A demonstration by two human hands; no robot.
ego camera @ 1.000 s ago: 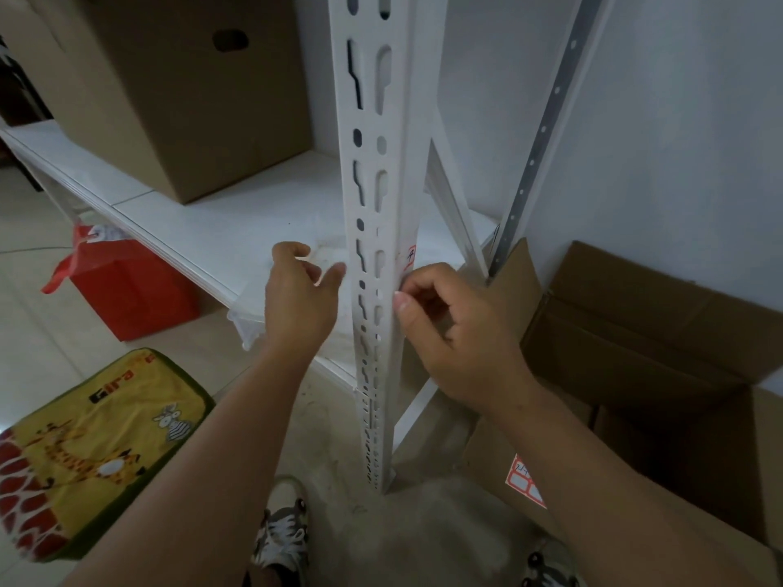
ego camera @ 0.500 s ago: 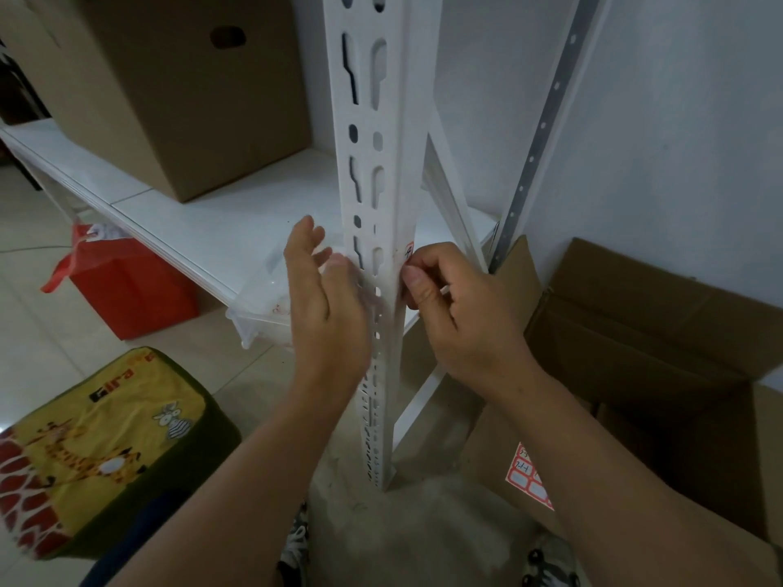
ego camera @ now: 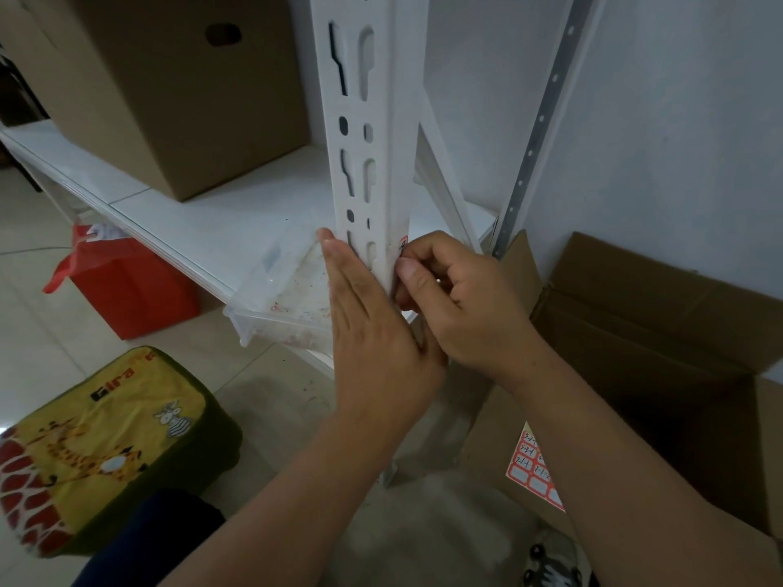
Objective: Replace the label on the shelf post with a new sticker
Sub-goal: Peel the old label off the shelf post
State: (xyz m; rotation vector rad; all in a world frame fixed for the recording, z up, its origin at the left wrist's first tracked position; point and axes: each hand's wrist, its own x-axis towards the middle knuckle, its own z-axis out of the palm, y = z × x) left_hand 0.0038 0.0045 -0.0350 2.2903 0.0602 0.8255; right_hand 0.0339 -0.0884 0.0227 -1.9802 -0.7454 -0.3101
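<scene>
On shelf post [ego camera: 373, 175]: two hands | one label [ego camera: 403, 243] | one sticker sheet [ego camera: 536, 468]

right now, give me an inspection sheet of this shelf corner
surface: white shelf board, dusty near the post; floor below is pale tile and bare concrete.
job's things: white slotted shelf post with a small red-edged label on its right face; sheet of red-bordered stickers against the open cardboard box.
clutter: closed cardboard box on the shelf, clear plastic tray overhanging the edge, red bag, giraffe-print cushion.
grippers: left hand flat against the post front; right hand fingers pinched at the label, contact partly hidden.
cables: nothing seen.
surroundings: white wall, perforated metal strip, shoes at the bottom edge.
</scene>
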